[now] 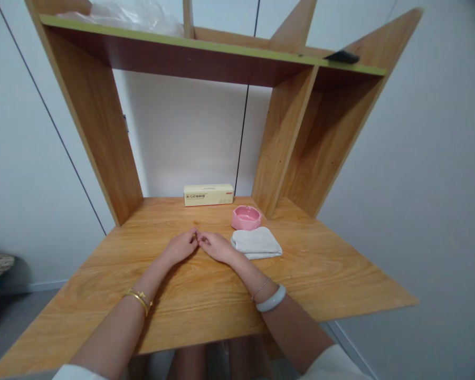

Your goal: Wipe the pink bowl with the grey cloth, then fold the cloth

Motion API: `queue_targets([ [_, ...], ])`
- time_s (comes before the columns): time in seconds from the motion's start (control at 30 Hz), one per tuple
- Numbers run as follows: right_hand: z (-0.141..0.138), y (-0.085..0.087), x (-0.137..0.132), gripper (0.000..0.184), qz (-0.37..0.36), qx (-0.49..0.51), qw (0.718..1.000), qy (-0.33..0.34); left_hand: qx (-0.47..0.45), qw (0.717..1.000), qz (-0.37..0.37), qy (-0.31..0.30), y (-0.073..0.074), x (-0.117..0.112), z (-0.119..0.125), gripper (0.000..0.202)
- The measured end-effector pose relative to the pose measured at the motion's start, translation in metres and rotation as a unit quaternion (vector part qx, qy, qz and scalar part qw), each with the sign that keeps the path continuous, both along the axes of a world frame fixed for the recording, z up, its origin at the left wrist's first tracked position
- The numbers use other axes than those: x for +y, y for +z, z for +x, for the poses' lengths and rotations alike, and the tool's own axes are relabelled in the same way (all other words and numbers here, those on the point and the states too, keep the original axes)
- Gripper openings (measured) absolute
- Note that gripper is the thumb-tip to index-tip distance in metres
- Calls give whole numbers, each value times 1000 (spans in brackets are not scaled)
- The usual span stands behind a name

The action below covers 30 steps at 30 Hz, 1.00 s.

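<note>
Left hand (183, 245), right hand (215, 246) meet at desk (206, 311).
Both curled nearly closed; cannot tell if holding anything. Cloth (258, 241) near right.

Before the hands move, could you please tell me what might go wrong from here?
The right hand is close beside the folded cloth, so a sideways sweep might drag it. The pink bowl sits just behind that cloth and could be nudged along with it. The white bangle, worn on the same side, might knock against the desktop.
</note>
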State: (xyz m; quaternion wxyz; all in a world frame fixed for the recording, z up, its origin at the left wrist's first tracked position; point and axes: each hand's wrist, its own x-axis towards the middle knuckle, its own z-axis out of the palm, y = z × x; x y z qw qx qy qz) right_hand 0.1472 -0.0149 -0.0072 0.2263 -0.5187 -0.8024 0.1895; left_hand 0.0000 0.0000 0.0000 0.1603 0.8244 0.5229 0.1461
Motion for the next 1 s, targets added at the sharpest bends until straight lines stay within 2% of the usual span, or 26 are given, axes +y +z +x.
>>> queue_targets([
  [0.37, -2, -1, 0, 12, 1, 5, 1000, -2, -1, 1000, -2, -2, -2, 1, -1, 14],
  [0.53, 4, 14, -9, 15, 13, -3, 1000, 9, -18, 1000, -2, 1, -2, 0, 0, 14],
  [0.63, 23, 27, -22, 18, 55, -49, 997, -1, -6, 1000, 4, 4, 2, -3, 0, 16],
  [0.7, 41, 35, -34, 22, 62, -106, 992, -35, 1, 1000, 13, -7, 8, -8, 2, 16],
  [0.77, 57, 41, -48, 33, 53, -177, 979, -84, -12, 998, 28, -47, 15, -17, 7, 14],
  [0.87, 72, 45, -68, 47, 64, -250, 956, -138, -48, 985, 45, -158, 22, -35, 24, 17],
  [1.0, 77, 41, -79, 59, 52, -295, 933, -201, -9, 953, 62, -297, 19, -61, 47, 11],
])
